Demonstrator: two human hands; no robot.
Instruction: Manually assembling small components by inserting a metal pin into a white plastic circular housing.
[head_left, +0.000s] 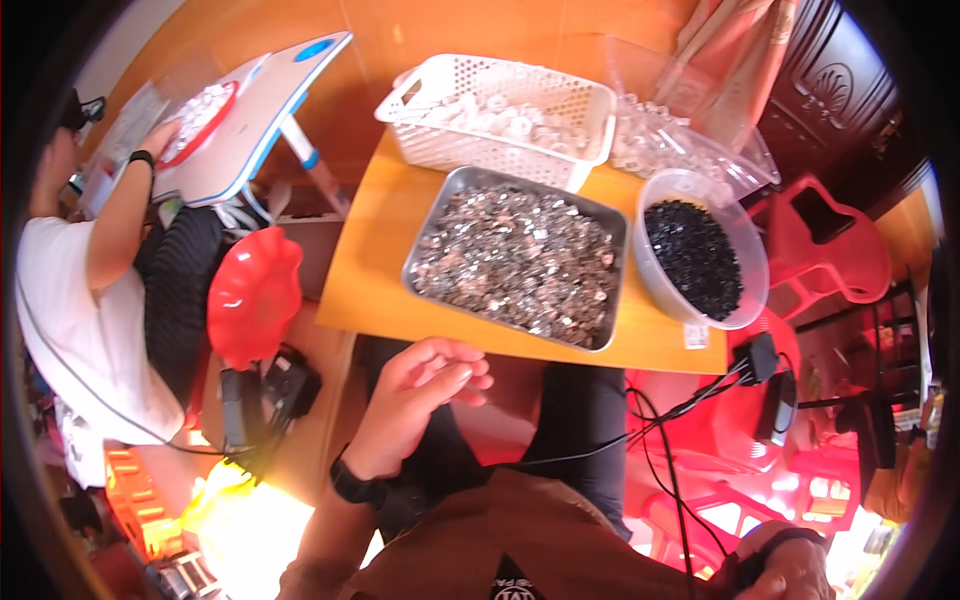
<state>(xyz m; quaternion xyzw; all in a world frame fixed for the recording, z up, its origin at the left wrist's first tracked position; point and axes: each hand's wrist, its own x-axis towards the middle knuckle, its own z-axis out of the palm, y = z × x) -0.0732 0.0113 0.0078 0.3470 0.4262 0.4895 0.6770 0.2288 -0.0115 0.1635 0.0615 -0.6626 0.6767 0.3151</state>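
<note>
In front of the table's near edge, over my lap, is my left hand (425, 390), its fingers curled in and the thumb close against them. Whatever it may hold is hidden or too small to name. Nearest to it is a metal tray (409, 268) heaped with small shiny metal parts (520, 255). At the lower right edge, my right hand (790, 570) hangs low beside a red stool, away from the table. The picture's edge cuts it off, and its fingers are mostly out of sight.
On the yellow table (365, 290) stand a white basket (470, 150) of white pieces and a clear tub (755, 260) of small black parts. Black cables (665, 430) run past my right leg. A person (75, 310) works at the left, near a red plastic stool (255, 300).
</note>
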